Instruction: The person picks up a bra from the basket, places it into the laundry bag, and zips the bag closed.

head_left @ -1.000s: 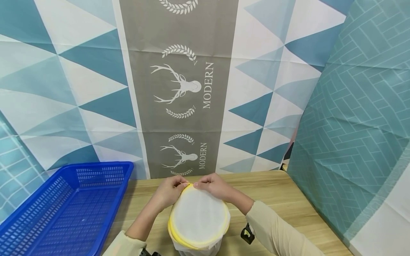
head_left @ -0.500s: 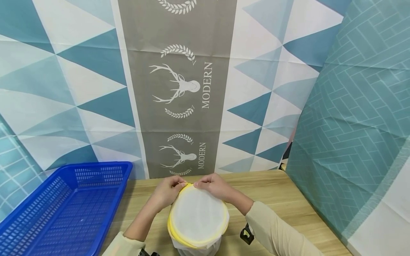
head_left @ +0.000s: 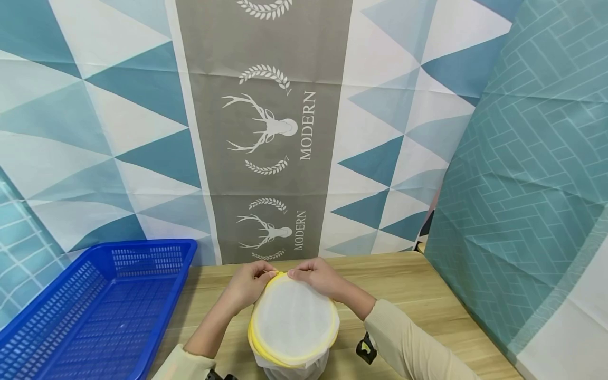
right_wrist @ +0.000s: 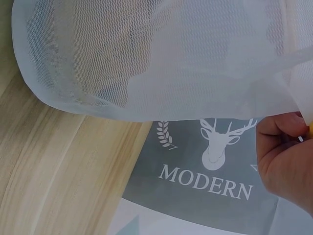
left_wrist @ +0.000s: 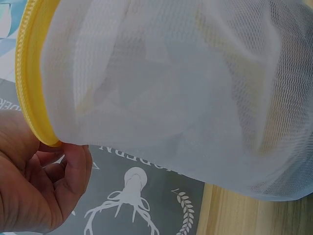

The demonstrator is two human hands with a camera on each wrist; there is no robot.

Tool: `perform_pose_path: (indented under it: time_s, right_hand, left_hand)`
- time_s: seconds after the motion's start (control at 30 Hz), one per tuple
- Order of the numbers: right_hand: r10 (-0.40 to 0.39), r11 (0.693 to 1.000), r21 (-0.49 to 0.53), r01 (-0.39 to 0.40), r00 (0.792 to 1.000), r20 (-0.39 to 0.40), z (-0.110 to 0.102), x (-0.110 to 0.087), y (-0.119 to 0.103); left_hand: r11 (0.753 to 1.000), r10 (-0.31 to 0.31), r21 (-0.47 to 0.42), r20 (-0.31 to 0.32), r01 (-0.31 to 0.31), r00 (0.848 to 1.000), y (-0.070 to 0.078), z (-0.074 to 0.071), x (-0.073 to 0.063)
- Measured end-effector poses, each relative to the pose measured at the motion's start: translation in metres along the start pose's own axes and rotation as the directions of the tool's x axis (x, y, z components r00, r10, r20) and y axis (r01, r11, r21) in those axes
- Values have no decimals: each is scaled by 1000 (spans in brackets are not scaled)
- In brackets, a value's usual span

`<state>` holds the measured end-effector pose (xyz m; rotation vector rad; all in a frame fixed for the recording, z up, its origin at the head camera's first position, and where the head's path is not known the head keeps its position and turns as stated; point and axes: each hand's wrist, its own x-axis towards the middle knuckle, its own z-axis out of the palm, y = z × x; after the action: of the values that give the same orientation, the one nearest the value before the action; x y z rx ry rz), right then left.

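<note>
A white mesh laundry bag [head_left: 294,319] with a round lid and a yellow zip [head_left: 253,338] around its rim stands on the wooden table. My left hand [head_left: 247,286] pinches the zip at the rim's far edge. Just right of it, my right hand [head_left: 322,278] grips the same edge between thumb and fingers. In the left wrist view, the left fingers [left_wrist: 73,171] curl at the end of the yellow zip [left_wrist: 30,73], beside the sheer mesh bag [left_wrist: 161,78]. The right wrist view has the right hand [right_wrist: 286,154] at the bag's [right_wrist: 186,73] edge; the zip there is mostly cut off.
A blue perforated plastic basket [head_left: 163,316] sits at the left of the wooden table [head_left: 394,279]. Behind the table hangs a patterned cloth [head_left: 266,174] with deer heads and triangles. A teal cloth [head_left: 527,184] hangs along the right side.
</note>
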<state>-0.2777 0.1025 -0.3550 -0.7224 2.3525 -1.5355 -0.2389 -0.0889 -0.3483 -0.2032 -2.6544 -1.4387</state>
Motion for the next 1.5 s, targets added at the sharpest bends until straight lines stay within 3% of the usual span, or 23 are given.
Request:
perform_pose_path:
  time_s: [0.43,0.77,1.03,1.27,1.5]
  right_hand:
    - [25,999,23,-25,999,-22,-1,-5,-2]
    - [-16,983,-180,20,1000,20,-1,6,-12]
    - [-39,984,-173,45,998,39,-1,6,-14]
    - [14,993,-122,-7,998,56,-2,4,-17]
    - [72,994,-85,-63,992,104,-4,-1,-20]
  left_hand:
    - [1000,4,1,1,-4,1000,-1,2,0]
    - [1000,-1,20,10,0,1000,-1,1,0]
    - [999,-1,44,22,0,1000,3,-3,0]
    - [998,34,48,43,-36,999,8,-7,4]
    - [992,39,116,78,-48,996,13,-9,9]
